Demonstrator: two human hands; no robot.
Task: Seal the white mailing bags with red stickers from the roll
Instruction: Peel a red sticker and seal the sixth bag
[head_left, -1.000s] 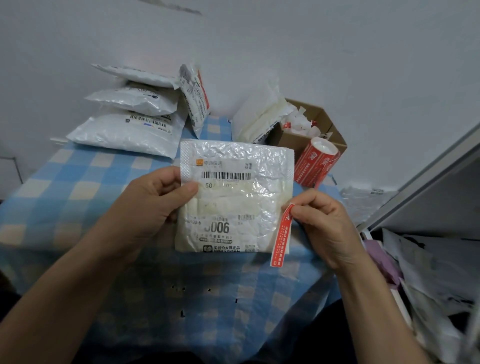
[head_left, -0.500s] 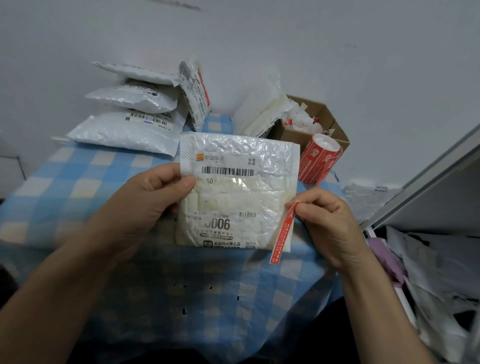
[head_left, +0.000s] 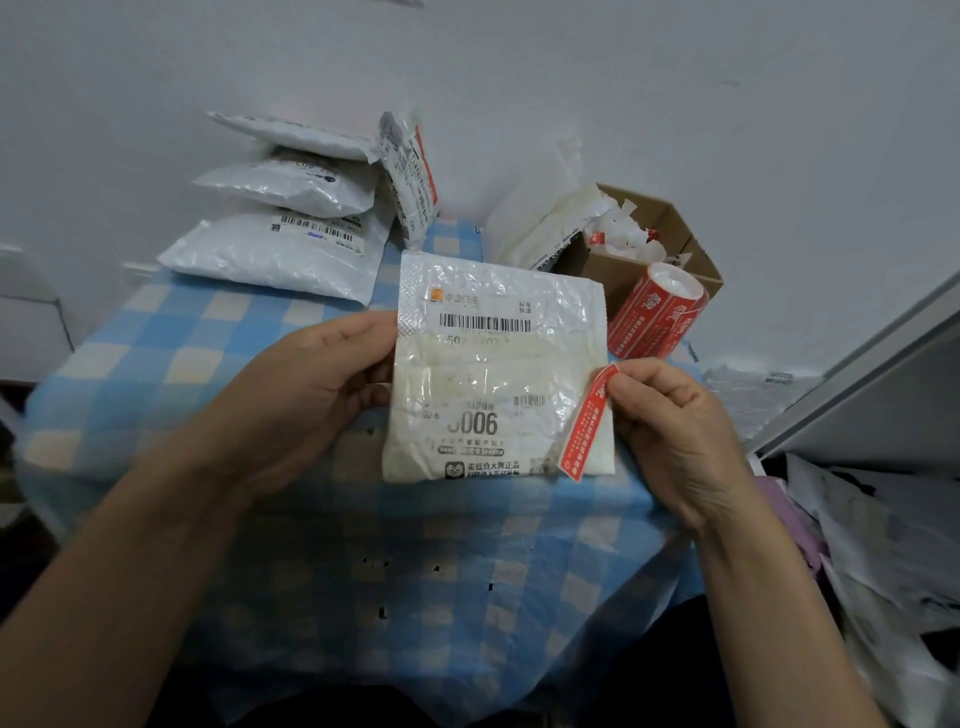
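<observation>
One red sticker strip (head_left: 587, 423) is in play, and it has shifted. A second ago it hung off the right edge of the white bubble-lined mailing bag (head_left: 498, 374), tail below the bag. Now it slants across the bag's lower right corner, top end at the right edge. Stuck down or only hovering: cannot tell.

Your right hand (head_left: 675, 431) pinches the strip's top end, other fingers curled. Your left hand (head_left: 306, 395) grips the bag's left edge, holding it upright above the blue checked tablecloth (head_left: 156, 353).

Reading: you are lining up the seal; pressing and wrapping over the edge are not yet done.

Behind the bag, right: the red sticker roll (head_left: 657, 317) against a brown cardboard box (head_left: 675, 228). Far left: stacked white bags (head_left: 291, 244).
</observation>
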